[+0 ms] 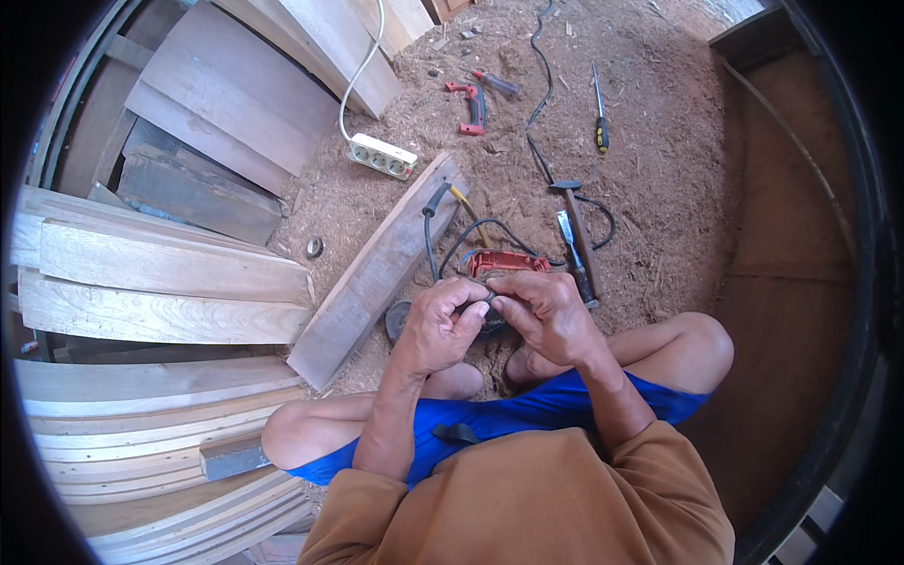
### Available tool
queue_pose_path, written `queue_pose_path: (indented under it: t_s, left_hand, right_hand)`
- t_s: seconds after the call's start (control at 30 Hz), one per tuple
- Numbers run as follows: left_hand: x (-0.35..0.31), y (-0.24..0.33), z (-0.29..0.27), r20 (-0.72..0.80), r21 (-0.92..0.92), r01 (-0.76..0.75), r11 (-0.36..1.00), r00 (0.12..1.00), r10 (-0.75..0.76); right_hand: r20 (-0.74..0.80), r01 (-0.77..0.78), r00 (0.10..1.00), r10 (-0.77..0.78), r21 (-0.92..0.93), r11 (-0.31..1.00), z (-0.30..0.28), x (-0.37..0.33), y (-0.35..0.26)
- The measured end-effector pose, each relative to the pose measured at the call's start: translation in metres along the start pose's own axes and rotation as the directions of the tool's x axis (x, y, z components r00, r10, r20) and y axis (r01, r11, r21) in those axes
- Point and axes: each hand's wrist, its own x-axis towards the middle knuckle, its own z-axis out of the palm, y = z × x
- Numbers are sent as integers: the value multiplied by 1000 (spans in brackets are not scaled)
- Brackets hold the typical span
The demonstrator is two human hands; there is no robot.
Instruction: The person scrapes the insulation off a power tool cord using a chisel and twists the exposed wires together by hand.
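Observation:
My left hand (439,328) and my right hand (552,322) meet in front of my crossed legs, thumbs and fingertips pinched together. Between them is a small dark piece (489,296), mostly covered by the fingers, so I cannot tell its kind. Just beyond the fingertips lies an opened red power tool housing (508,261) with a black cable (499,226) around it. Part of a dark round object (397,321) shows beside my left hand. A chisel (571,243) and a hammer (581,226) lie past my right hand.
A thick plank (377,273) slants along my left, near stacked boards (160,306). A white power strip (383,156), a tape roll (314,248), a red-and-black handle shell (478,109) and a screwdriver (601,132) lie on the sawdust-covered ground. A brown wooden panel (791,358) stands at right.

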Motion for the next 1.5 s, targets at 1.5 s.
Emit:
queue_pose_path:
  t_s: [1.5]
  left_hand:
    - [1,-16,-6,150,160,-232,960,967,208]
  right_hand:
    - [159,-222,967,197,159,962,16,-2,15]
